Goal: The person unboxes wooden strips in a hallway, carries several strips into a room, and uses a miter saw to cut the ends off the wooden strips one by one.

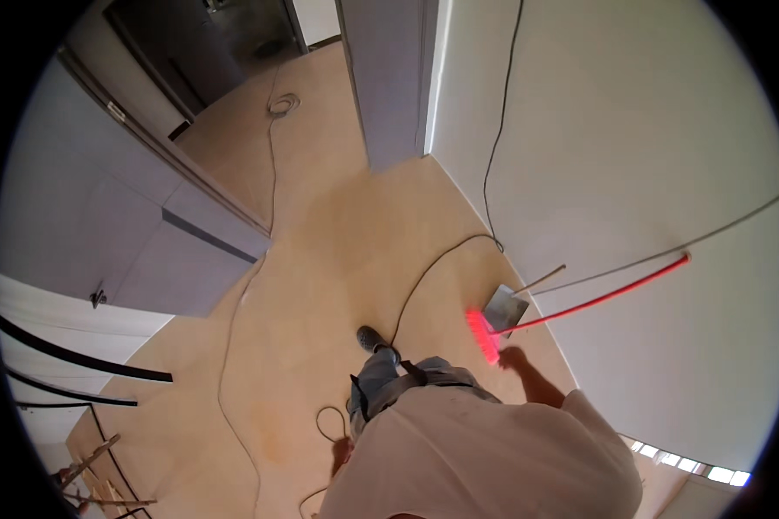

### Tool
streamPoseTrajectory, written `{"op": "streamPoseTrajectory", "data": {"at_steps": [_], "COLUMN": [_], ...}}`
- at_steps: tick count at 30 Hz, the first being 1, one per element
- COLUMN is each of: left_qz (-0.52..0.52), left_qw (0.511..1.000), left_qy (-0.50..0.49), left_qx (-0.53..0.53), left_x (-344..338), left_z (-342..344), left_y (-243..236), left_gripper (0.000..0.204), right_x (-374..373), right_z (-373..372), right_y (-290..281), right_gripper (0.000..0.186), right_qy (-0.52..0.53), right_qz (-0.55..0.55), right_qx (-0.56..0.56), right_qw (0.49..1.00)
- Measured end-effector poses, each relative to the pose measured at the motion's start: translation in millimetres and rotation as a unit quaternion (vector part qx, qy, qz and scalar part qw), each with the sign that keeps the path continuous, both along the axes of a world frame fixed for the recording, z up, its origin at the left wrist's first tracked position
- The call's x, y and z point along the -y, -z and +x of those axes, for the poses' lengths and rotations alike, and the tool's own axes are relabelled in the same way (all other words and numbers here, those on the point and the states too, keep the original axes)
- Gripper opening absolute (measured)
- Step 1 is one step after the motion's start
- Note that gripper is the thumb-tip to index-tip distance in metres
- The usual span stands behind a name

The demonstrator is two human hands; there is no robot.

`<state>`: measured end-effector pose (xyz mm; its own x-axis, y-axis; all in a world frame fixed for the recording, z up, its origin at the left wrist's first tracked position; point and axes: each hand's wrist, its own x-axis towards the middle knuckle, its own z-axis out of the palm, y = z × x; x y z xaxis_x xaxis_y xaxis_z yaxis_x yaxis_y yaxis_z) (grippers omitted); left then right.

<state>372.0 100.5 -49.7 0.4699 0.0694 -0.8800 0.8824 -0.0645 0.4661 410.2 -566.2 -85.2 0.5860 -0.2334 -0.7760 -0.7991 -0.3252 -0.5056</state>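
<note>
A broom with a pink bristle head [483, 336] and a long red handle [610, 300] stands by the right wall, its handle slanting up to the right. Beside its head sits a grey metal dustpan [504, 309] with a short wooden handle [541, 279]. My right hand [512, 357] is reached out close to the lower end of the broom head; its fingers are too dark to make out, and whether it touches the broom is unclear. Low at my left side, my left hand [343, 450] is partly covered by my shirt, near a loop of dark cable [330, 422].
Dark cable [433, 264] crosses the floor to the right wall and runs up it. A paler cable [225, 372] leads through the doorway to a coil [283, 105]. A grey door [121, 208] stands at left; black curved strips [86, 355] and wooden pieces [95, 458] are lower left.
</note>
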Motion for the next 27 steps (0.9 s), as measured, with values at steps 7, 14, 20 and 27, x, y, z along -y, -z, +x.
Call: {"op": "streamPoseTrajectory", "data": {"at_steps": [7,14,20,27], "left_qz": [0.031,0.107,0.040,0.080], "left_qw": [0.982,0.971,0.998,0.997], "left_qy": [-0.016,0.067,0.018,0.023], "left_qx": [0.185,0.203,0.040,-0.007], "left_x": [-98,-99,-94,-91], "left_z": [356,571,586,571], "left_y": [-61,-109,-86,-47], "left_gripper": [0.028,0.031,0.030,0.034], "right_x": [-147,-190,-154,-104], "right_z": [91,221,423,741], "right_y": [-80,-64,-20,-93], "right_gripper": [0.026,0.027,0.029,0.041], "right_qy": [0.203,0.251,0.186,0.056], "right_qz": [0.066,0.074,0.092,0.060], "right_qx": [-0.050,-0.087,-0.073,0.120], "right_qw": [0.976,0.961,0.975,0.989]}}
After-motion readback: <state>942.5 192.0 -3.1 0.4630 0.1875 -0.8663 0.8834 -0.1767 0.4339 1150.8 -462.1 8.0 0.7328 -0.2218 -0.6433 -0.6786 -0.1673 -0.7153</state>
